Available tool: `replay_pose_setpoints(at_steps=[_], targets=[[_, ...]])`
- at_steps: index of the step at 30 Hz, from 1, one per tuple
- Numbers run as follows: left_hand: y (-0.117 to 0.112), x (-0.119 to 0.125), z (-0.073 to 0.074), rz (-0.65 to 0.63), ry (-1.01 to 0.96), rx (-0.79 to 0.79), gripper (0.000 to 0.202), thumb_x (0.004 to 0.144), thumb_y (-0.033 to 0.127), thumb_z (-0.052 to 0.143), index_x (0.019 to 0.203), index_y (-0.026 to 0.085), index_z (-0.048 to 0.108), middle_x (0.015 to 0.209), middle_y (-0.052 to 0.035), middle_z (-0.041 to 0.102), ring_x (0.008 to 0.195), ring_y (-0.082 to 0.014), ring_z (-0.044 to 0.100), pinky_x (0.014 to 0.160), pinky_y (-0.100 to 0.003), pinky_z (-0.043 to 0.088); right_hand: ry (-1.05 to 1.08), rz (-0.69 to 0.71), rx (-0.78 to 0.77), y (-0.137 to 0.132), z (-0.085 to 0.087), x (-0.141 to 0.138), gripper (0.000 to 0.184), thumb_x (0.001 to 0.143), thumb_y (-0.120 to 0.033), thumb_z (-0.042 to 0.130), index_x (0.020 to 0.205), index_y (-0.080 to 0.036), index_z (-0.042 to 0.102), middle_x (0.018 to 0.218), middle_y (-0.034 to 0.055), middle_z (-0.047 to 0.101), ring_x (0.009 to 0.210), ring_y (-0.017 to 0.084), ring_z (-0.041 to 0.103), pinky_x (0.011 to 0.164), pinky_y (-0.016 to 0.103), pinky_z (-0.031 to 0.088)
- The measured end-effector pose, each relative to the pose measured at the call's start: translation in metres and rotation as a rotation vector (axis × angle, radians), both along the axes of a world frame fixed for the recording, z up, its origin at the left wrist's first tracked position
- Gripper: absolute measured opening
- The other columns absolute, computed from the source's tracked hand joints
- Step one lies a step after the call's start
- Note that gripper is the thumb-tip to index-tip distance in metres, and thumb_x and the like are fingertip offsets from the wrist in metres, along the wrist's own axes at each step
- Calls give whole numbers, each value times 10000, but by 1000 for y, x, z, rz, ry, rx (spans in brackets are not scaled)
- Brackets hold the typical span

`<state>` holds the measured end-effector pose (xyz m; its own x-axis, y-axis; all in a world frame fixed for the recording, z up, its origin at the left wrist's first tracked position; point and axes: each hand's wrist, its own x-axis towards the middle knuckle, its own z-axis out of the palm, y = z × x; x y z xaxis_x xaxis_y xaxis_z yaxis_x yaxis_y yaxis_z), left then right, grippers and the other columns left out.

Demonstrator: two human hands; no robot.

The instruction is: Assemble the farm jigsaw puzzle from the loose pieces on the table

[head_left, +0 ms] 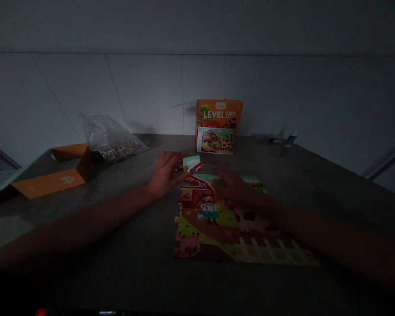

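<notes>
A colourful farm jigsaw puzzle point(217, 228) lies flat on the dark grey table point(134, 245) in front of me. My left hand point(164, 173) sits at the puzzle's far left corner, its fingers pinching a loose puzzle piece point(191, 163) with teal, white and red on it. My right hand point(232, 186) rests palm down on the upper part of the puzzle, fingers flat beside the red barn picture. The scene is dim.
An orange puzzle box point(219, 126) stands upright against the white wall behind the puzzle. At far left lie an orange box lid point(57, 177) and a clear plastic bag point(108, 140) with small pieces. A small bottle point(291, 139) stands at the back right.
</notes>
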<state>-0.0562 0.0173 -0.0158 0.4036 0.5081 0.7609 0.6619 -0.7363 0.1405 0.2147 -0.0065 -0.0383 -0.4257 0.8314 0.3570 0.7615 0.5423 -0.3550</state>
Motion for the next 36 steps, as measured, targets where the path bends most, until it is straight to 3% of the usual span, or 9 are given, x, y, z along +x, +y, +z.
replay_pose_setpoints(at_steps=[4, 9, 14, 19, 34, 36], targets=[[8, -2, -1, 122, -100, -42, 422, 850, 479, 682, 1150, 189, 619, 1085, -85, 615, 1052, -262, 547, 940, -420, 445, -99, 46, -60, -1, 8, 1, 498, 929, -346, 519, 1361, -99, 537, 1362, 216, 518, 1245, 313, 508, 1064, 515, 400], [26, -14, -3, 143, -63, -115, 467, 763, 524, 748, 1088, 199, 667, 1085, -90, 597, 1069, -279, 540, 969, -445, 454, -126, 64, -92, 3, 16, 7, 557, 888, -416, 594, 1352, -113, 537, 1302, 206, 541, 1184, 310, 534, 1019, 497, 429], [41, -33, -2, -14, 112, -241, 449, 682, 505, 804, 1015, 223, 701, 1268, -114, 560, 1224, -332, 484, 1051, -521, 402, -103, 90, -47, 5, 17, 11, 604, 835, -455, 643, 1343, -147, 534, 1276, 187, 563, 1152, 316, 542, 986, 492, 443], [43, -37, -4, -235, 261, -429, 349, 695, 442, 800, 934, 220, 675, 1298, -106, 599, 1263, -301, 499, 1071, -497, 382, -78, 97, 9, 4, 11, 9, 545, 837, -436, 632, 1276, -119, 577, 1219, 196, 562, 1122, 323, 539, 988, 507, 440], [42, -36, -1, -323, 306, -452, 337, 674, 369, 809, 852, 192, 584, 1401, -137, 544, 1330, -316, 454, 1069, -494, 376, -63, 317, -32, 9, 12, 13, 488, 901, -427, 549, 1332, -198, 565, 1196, 154, 506, 1101, 292, 524, 984, 506, 444], [41, -36, -2, -275, 282, -408, 354, 656, 375, 821, 882, 198, 615, 1353, -119, 584, 1286, -307, 500, 1048, -471, 410, -71, 314, -26, 9, 11, 13, 493, 901, -454, 546, 1326, -204, 572, 1179, 151, 509, 1103, 297, 518, 986, 512, 441]])
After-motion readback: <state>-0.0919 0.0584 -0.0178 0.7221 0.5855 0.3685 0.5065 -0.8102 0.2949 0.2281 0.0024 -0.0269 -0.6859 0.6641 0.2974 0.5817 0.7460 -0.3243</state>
